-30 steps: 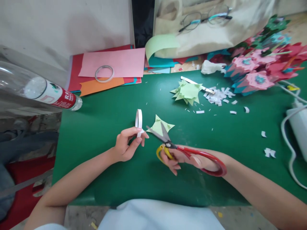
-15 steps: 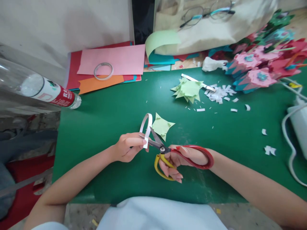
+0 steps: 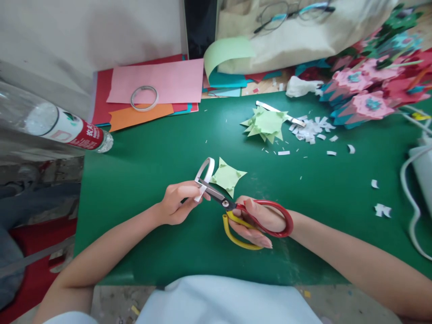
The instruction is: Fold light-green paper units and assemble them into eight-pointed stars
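Between the thumb and fingers of my left hand [image 3: 180, 202] is a roll of white double-sided tape [image 3: 210, 168], its loose end sticking out past the fingertips. My right hand [image 3: 254, 220] grips scissors [image 3: 276, 204] with one red and one yellow handle loop. The scissor blades lie nearly closed across the tape's loose end, close to my left fingertips. Just beyond the blades, a light green star-shaped paper piece [image 3: 228, 176] lies flat on the green table. Farther back sits a stack of similar green pointed papers [image 3: 268, 121].
A plastic bottle [image 3: 81, 132] lies at the left. Coloured paper sheets [image 3: 178, 81] hold another tape roll [image 3: 131, 99] at the back. White scraps [image 3: 312, 130] lie beside a slim cutter [image 3: 297, 121]. Paper flowers [image 3: 371, 101] and a white cable [image 3: 407, 193] are at the right.
The scissor blades have gone from spread to nearly closed on the tape end, which now tilts. My right hand's lower fingers have shifted slightly right with the yellow loop.
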Tool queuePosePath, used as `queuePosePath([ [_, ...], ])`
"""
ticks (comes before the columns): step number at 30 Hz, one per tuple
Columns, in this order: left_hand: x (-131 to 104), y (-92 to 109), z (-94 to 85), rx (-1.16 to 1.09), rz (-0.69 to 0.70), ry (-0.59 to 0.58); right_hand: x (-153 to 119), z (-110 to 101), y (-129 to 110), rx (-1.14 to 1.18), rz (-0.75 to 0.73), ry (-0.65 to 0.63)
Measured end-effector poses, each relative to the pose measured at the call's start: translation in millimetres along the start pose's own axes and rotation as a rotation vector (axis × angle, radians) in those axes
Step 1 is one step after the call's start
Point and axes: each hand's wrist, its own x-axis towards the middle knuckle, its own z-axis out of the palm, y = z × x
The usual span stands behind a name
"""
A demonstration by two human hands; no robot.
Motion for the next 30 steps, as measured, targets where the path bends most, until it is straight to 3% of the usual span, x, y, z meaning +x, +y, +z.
queuePosePath([
  [5,7.1,4.3,-0.1,0.123,0.005,0.015,-0.7,-0.6,1.6,0.045,0.009,0.008],
  [18,17.3,9.6,-5.1,0.658,0.236,0.077,0.2,5.8,-4.1,0.082,-0.001,0.019],
  [23,16.5,10.2,-9.2,0.840,0.328,0.202,-6.0,0.3,-20.3,0.098,-0.185,0.114],
  [27,17.3,0.6,-23.2,0.978,0.278,0.251,-19.3,-2.7,-45.2,-0.318,-0.230,0.297],
  [30,21.5,-10.6,-42.8,1.104,0.162,0.260,-24.0,-3.6,-53.5,-0.990,-0.169,0.635],
])
